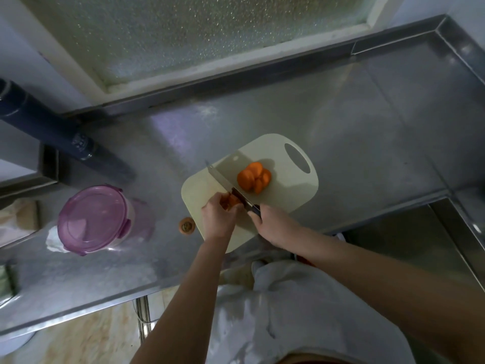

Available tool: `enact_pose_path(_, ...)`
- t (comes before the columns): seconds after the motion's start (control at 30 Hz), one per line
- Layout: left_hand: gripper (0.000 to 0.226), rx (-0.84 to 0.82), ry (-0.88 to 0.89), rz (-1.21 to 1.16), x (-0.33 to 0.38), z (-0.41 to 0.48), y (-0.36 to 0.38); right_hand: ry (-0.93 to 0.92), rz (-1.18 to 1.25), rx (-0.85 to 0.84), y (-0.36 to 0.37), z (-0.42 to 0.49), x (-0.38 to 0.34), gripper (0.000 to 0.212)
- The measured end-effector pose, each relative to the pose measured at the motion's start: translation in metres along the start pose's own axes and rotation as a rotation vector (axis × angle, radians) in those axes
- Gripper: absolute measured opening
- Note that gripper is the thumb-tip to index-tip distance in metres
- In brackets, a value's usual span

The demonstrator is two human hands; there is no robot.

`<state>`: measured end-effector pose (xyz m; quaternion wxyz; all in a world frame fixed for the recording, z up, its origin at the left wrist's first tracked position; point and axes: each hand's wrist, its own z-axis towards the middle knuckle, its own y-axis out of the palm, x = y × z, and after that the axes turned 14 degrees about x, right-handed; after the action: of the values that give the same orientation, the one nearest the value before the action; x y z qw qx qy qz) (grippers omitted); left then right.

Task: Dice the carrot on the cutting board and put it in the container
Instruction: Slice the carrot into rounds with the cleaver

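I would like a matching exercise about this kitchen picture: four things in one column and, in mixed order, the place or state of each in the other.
Things
1 container
2 slices
3 carrot top
4 knife

Places or states
A in the grip of the right hand
B on the counter, just left of the board
C lid on, farther left of the board
D piled on the board

Pairs: 1-C; 2-D; 3-B; 4-A

Scuffed metal worktop, dull sheen. Matt, smooth cream plastic cutting board. Translucent purple plastic container, glossy lid. Shiny metal-bladed knife, dark handle. Rough pebbled glass window pane.
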<state>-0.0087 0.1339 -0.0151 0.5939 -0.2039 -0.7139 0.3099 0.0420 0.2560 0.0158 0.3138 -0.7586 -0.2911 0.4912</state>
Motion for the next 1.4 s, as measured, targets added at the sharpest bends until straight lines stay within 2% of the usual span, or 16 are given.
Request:
enact_pose_path(0.17,0.033,0.0,0.011,-0.012,-0.002,0.001,-0.001,0.016,0.025,0.011,0.008,0.011,0.004,0.037)
enact_pose_path(0.33,0.028,0.007,0.05,-0.038,-0.002,-0.002,-0.004,0.064,0.114,-0.045,-0.008,0.026,0.011,0.03)
enact_pose_path(0.5,0.021,0.014,0.046,-0.085,-0.004,-0.003,-0.002,0.053,0.136,0.058,-0.019,0.024,0.012,0.037)
enact_pose_path(0.73,0.04,0.046,0.074,-0.044,-0.008,-0.009,0.003,0.03,0.158,0.047,-0.035,0.003,0.01,0.051)
enact_pose_path(1.17,0.012,0.041,-0.048,-0.056,0.004,-0.012,0.0,0.0,0.171,0.077,-0.031,-0.02,0.012,0.049)
enact_pose_path(1.4,0.02,0.047,-0.024,-0.031,0.0,-0.009,0.001,0.002,0.133,0.102,-0.029,-0.027,0.014,0.047)
